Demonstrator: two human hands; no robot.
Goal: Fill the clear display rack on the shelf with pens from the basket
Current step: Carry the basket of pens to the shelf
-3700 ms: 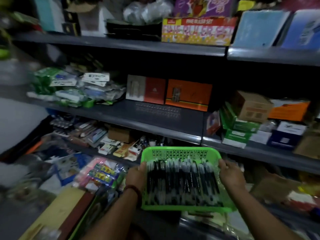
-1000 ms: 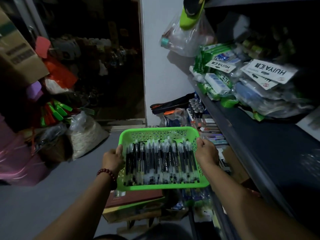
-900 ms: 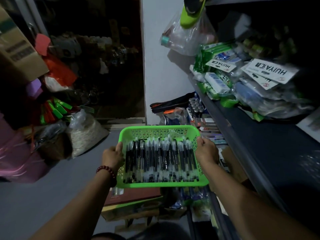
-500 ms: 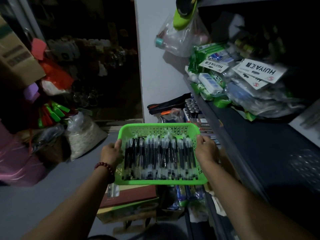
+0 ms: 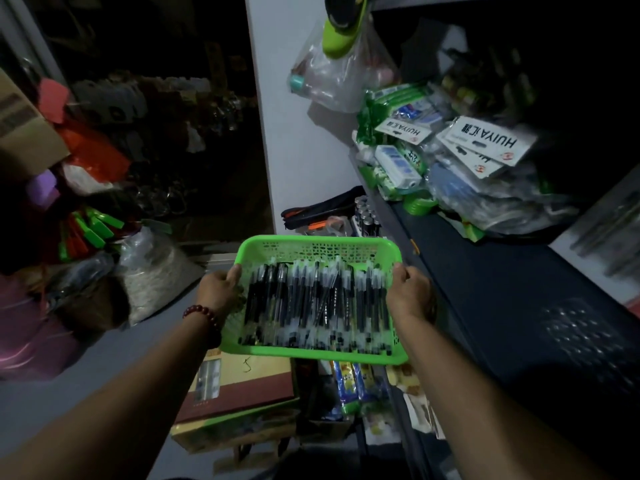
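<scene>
I hold a bright green plastic basket in front of me with both hands. Several black-and-clear pens lie side by side in it. My left hand, with a red bead bracelet at the wrist, grips the basket's left rim. My right hand grips its right rim. The basket hangs in the air just left of the dark shelf. No clear display rack shows in this view.
Bagged stationery packs are piled at the shelf's far end. A clear bag hangs by the white wall. Boxes and small packets lie below the basket. Sacks, a cardboard box and red and green goods crowd the left floor.
Since 3.7 s ago the view has swung left from facing the shelves to looking along them. Over the last second the basket stays in both hands with barely any shift.
</scene>
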